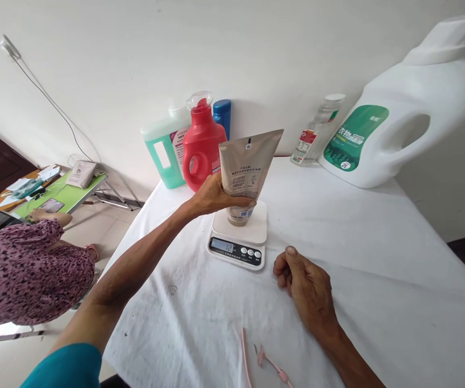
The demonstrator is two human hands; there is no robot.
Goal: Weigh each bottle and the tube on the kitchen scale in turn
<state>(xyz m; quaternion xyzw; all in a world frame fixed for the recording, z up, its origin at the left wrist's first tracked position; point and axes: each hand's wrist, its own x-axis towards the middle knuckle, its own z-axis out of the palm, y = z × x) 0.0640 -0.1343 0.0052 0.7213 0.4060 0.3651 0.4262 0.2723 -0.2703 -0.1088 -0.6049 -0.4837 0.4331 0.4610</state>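
Left hand (212,196) gripping tan tube (247,170) standing cap-down on small scale (240,237), number already showing, tube not let go yet, right hand (307,285) curled loose on cloth (377,258).

The white-clothed table (377,258) lies open on its right half, from the near edge to the far right, where the big white jug (402,113) and the clear bottle (315,132) stand. The far left is blocked by the green bottle (163,148), red bottle (200,145) and blue bottle (221,113). The scale (238,240) and upright tube (248,167) fill the middle. Near the front edge lie pink tweezers (270,364).
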